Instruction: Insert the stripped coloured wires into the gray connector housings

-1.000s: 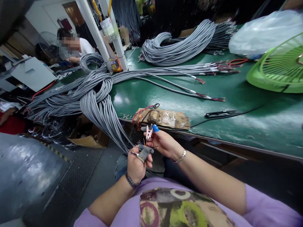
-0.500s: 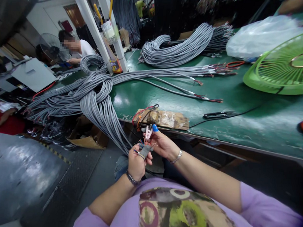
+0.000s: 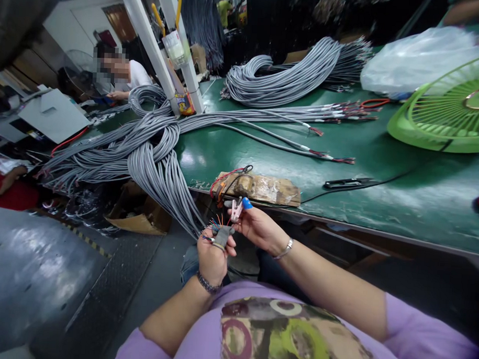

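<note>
My left hand (image 3: pixel 212 254) is closed around a cable end, and a fan of thin coloured wires (image 3: pixel 217 223) sticks up from its fingers. A grey wrap (image 3: pixel 222 235) covers its thumb. Close to the wire tips, my right hand (image 3: pixel 261 228) pinches a small pink clip (image 3: pixel 236 210) shaped like a clothes peg; blue tape covers the thumb tip. Just beyond both hands, a worn wooden block (image 3: pixel 268 189) with red and black leads lies on the bench edge. Fingers hide much of the cable end.
Grey cable bundles (image 3: pixel 158 132) spread over the green bench (image 3: pixel 260 143) and hang off its left side. Black snips (image 3: pixel 347 182) and a green fan (image 3: pixel 442 110) are at right. A cardboard box (image 3: pixel 138 218) sits below. Another person (image 3: pixel 137 76) works at far left.
My left hand has shifted slightly left with the wires, opening a small gap from the right hand. The right hand still pinches the pink clip beside the wire tips.
</note>
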{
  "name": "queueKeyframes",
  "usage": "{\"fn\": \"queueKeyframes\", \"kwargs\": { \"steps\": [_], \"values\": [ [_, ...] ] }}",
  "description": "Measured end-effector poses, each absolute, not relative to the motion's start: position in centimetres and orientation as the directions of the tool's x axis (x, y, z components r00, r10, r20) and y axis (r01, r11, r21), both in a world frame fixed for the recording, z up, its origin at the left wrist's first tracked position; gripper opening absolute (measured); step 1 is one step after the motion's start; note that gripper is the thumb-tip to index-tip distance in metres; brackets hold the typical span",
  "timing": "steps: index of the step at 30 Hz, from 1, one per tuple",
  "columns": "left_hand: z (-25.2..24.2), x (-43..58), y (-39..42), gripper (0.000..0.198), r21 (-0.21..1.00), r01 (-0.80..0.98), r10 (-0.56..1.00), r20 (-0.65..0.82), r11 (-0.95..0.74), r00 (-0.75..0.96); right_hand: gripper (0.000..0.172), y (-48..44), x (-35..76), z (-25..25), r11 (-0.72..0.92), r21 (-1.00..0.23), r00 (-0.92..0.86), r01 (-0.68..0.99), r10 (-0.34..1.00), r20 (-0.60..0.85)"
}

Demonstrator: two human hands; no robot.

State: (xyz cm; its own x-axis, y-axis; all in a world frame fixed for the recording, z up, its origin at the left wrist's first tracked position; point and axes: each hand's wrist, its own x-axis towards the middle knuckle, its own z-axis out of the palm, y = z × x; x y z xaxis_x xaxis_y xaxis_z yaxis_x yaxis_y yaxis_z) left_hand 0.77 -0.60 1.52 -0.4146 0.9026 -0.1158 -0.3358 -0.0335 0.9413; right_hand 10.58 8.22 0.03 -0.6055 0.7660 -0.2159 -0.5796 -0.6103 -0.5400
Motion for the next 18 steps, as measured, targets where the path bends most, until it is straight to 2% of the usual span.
{"fn": "queueKeyframes", "kwargs": {
  "steps": [8, 12, 18],
  "values": [
    [0.74, 1.2, -0.21, 0.027, 0.957, -0.291, 0.908, -0.137, 0.017, -0.396, 0.02, 8.41, 9.82, -0.38, -0.61, -0.494, -0.544, -0.619, 0.787, -0.289],
    [0.64, 1.32, -0.27, 0.031, 0.962, -0.268, 0.916, -0.151, 0.049, -0.372, 0.023, 8.22, 9.79, -0.14, -0.63, -0.487, -0.549, -0.604, 0.773, -0.319],
    [1.03, 1.24, -0.73, 0.035, 0.968, -0.244, 0.908, -0.157, 0.062, -0.389, 0.033, 7.76, 10.36, -0.12, -0.641, -0.512, -0.619, -0.571, 0.747, -0.244]
  ]
}}
